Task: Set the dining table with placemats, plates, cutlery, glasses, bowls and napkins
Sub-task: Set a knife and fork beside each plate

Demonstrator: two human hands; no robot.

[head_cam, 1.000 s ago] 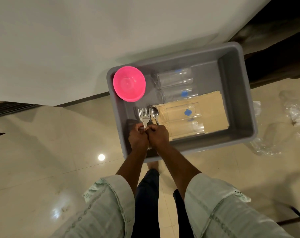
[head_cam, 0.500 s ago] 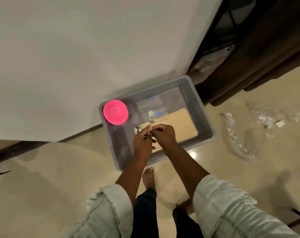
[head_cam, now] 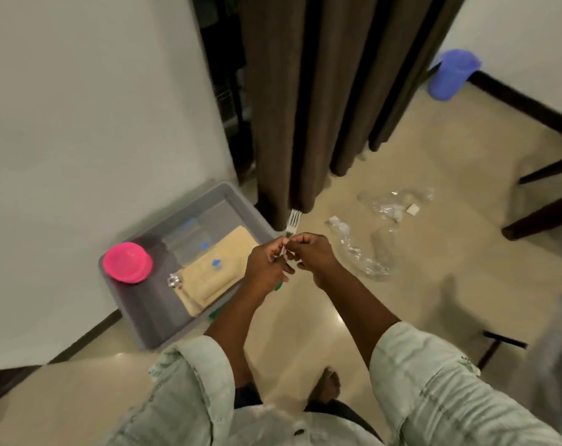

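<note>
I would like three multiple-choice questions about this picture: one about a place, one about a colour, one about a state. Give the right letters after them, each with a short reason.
1. Where does the pink bowl sit?
A. in a corner of the grey tub
B. on the floor beside the curtain
C. in the right hand

2. What colour is the bin by the far wall?
A. red
B. blue
C. black

3. How is the fork held?
A. lying in the tub
B. by one hand only
C. by both hands, tines up

Answers: 1 A, it rests inside the tub's corner. 2 B, its plastic is blue. 3 C, the left hand and right hand meet on its handle.
</note>
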